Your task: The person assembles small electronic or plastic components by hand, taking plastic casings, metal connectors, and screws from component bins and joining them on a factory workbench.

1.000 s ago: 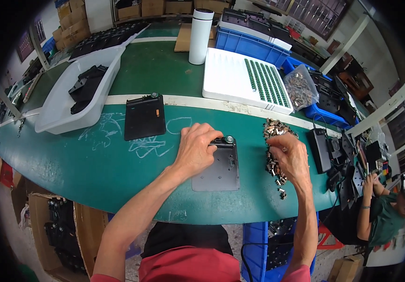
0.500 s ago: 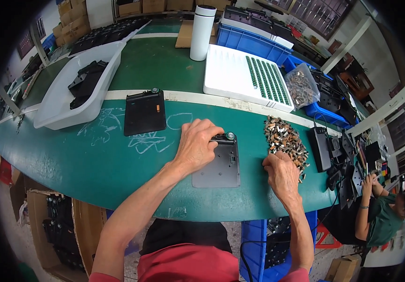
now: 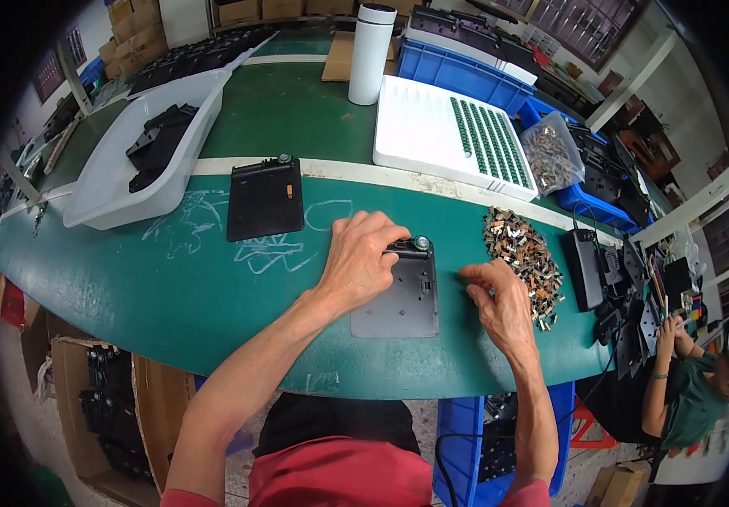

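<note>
Gray plate (image 3: 394, 308) lies on a green worktable (image 3: 170, 291), upper edge held by curled fingers of the left hand (image 3: 359, 258). Right hand (image 3: 504, 311), thumb and forefinger slightly parted, contents I can't tell, hovers beside heaped small metal parts (image 3: 521, 243).

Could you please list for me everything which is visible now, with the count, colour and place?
Grey panel: 1, grey, under left hand
Black panel: 1, black, farther left
Small parts: uncountable pile, mixed silver, brown and black, beside right hand
Tub: 1, whitish, back left, black pieces inside
Bottle: 1, white, back centre
Tray: 1, white, back right, green pieces in rows
Bag: 1, clear, right of tray
Blue crates: at least 3, behind tray, right, under table
Cardboard boxes: several, brown, floor and background
Table: green, centre
Co-worker: 1, green shirt, right
Left hand: 1, bare, on grey panel
Right hand: 1, bare, left of pile's near end
</note>
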A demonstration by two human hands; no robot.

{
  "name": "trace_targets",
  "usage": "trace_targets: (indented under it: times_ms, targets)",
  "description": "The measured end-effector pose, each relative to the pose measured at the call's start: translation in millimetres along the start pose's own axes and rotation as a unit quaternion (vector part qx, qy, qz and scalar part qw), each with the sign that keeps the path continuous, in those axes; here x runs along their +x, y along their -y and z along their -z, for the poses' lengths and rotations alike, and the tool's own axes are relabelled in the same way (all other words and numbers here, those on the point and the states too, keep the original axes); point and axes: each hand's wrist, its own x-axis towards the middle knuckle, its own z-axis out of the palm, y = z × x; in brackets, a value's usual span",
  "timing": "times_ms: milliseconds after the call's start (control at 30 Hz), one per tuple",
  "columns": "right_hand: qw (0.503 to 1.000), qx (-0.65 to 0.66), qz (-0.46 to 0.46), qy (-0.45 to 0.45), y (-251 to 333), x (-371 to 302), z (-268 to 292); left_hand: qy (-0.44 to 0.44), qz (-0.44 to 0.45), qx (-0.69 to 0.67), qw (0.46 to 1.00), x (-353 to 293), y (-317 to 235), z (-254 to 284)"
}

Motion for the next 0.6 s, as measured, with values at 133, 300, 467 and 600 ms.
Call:
trace_targets:
  times_ms: [133, 300, 467, 600]
  targets:
    - [0.996, -0.086, -0.019, 0.005, 6, -7, 1, -0.005, -0.003, -0.002, 1.0, -1, 1, -1]
    - [0.995, -0.099, -0.01, 0.003, 0, -8, -3, -0.013, -0.006, -0.005, 1.0, 0, -1, -2]
    - [0.997, 0.067, -0.032, 0.035, -6, 3, -4, -0.014, -0.007, -0.006, 1.0, 0, 0, -1]
    - [0.921, 0.339, -0.171, 0.088, 1, 8, -5, 0.001, 0.003, 0.003, 1.0, 0, 0, 0]
